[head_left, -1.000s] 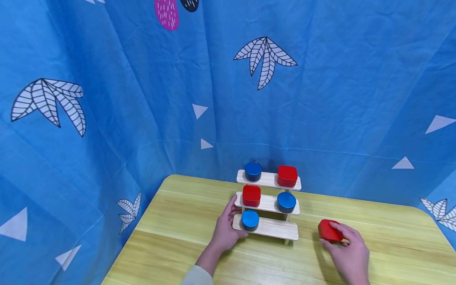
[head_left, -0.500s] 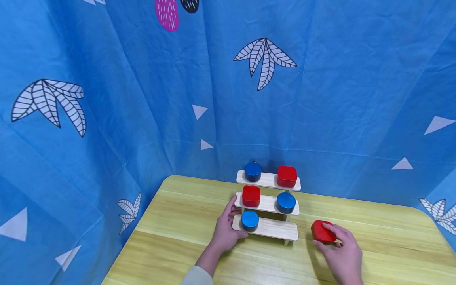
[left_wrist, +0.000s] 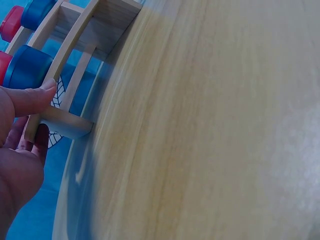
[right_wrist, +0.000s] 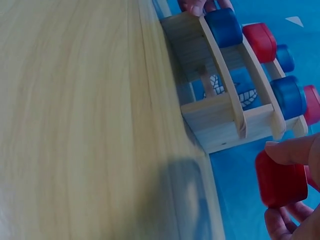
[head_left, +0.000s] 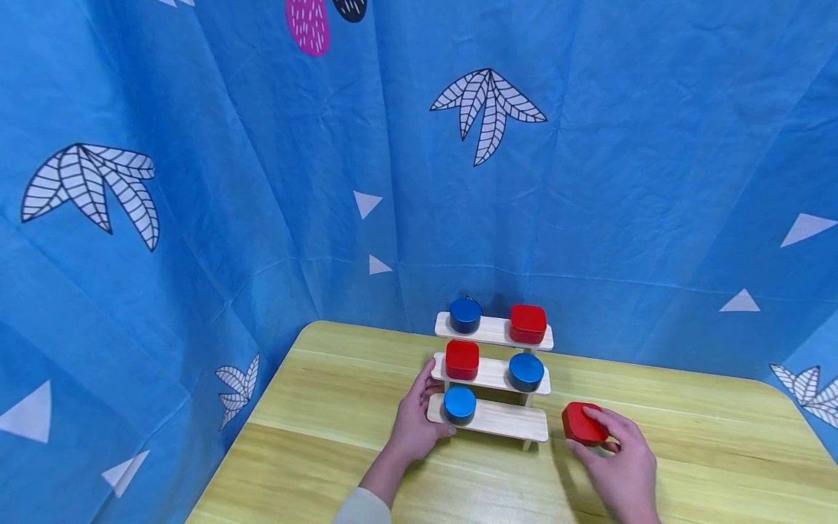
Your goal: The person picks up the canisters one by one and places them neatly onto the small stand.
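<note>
A three-tier wooden display stand (head_left: 511,418) stands on the table. My left hand (head_left: 415,426) grips the left end of its lowest board, thumb on top and fingers below in the left wrist view. On that board sits a round blue tin (head_left: 460,405), at the left. The middle board bears a square red tin (head_left: 462,360) left and a blue tin (head_left: 526,372) right; the top one has a blue tin (head_left: 465,316) left and a red tin (head_left: 527,324) right. Right of the stand, my right hand (head_left: 625,462) holds another square red tin (right_wrist: 281,181) between thumb and fingers.
The pale wooden table (head_left: 314,407) has rounded back corners. A blue patterned curtain (head_left: 622,182) hangs behind it and along its left side. The stand is close to the back edge.
My right hand has moved left with the red tin, closer to the stand's lowest board. The left hand and the tins on the stand have stayed in place.
</note>
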### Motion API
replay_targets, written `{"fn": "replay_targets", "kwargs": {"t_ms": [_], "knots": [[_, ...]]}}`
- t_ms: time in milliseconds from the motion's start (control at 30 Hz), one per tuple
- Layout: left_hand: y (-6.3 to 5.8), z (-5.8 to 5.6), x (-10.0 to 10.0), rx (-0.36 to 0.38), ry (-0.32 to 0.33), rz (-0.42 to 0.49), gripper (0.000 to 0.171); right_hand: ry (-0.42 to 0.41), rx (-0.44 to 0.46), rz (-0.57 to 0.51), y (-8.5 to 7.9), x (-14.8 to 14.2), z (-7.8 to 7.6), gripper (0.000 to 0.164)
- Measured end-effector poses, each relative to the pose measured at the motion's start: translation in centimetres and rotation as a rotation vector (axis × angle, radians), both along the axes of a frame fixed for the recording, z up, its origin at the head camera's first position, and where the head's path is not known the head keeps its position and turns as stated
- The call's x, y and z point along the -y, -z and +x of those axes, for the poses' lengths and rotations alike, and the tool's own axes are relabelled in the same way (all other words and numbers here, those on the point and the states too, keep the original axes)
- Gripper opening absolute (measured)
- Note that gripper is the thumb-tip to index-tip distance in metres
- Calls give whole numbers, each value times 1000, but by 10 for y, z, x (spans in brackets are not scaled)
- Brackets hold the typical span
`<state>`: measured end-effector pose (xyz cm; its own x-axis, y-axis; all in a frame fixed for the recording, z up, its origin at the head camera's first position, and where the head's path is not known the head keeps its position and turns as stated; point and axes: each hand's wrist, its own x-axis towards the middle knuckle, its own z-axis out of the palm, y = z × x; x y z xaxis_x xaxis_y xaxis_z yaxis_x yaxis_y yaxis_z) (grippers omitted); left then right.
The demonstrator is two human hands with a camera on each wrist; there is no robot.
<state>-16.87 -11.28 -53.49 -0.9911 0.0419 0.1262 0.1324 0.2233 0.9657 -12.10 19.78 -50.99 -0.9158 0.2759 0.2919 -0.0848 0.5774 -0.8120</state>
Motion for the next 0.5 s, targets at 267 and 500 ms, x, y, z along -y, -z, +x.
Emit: {"fn": "replay_targets", "kwargs": {"t_ms": [267,500], "knots": [[2,-2,0,-5,5,4,126,-20,-27,-6,-6,7,2,60],[2,-2,0,-8,8,10,125,-39,-37,-15,-6,14,3,59]]}}
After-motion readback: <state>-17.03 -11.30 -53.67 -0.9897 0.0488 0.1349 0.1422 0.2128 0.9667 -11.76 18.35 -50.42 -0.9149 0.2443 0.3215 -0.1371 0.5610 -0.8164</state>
